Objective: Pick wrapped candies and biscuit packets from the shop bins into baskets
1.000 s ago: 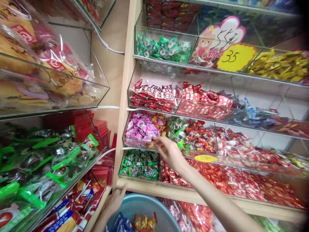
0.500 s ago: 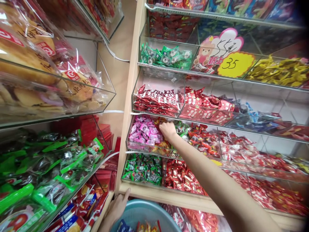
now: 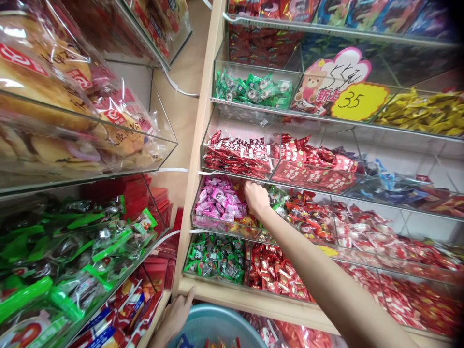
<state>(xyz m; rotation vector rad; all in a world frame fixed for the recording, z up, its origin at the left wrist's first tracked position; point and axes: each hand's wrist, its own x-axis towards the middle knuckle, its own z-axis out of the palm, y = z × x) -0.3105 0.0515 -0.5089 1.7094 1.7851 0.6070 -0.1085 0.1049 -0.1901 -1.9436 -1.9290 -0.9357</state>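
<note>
My right hand reaches into a clear bin on the shelf, its fingers curled and closed just right of the pink-wrapped candies. What its fingertips hold, if anything, is hidden. Yellow-orange candies lie beneath it, and green-wrapped ones are to its right. Low in the view my left hand is beside the rim of a blue-green basin, one finger pointing up near the wooden shelf edge; its other fingers are mostly hidden. A few wrapped sweets lie in the basin.
Clear bins of red packets, green candies and red candies surround the reach. Bagged pastries and green-edged packets fill the left shelves. Price signs hang at upper right.
The shelves sit slightly lower and further right in the view. My right hand remains at the same bin, still closed; my left hand stays beside the basin.
</note>
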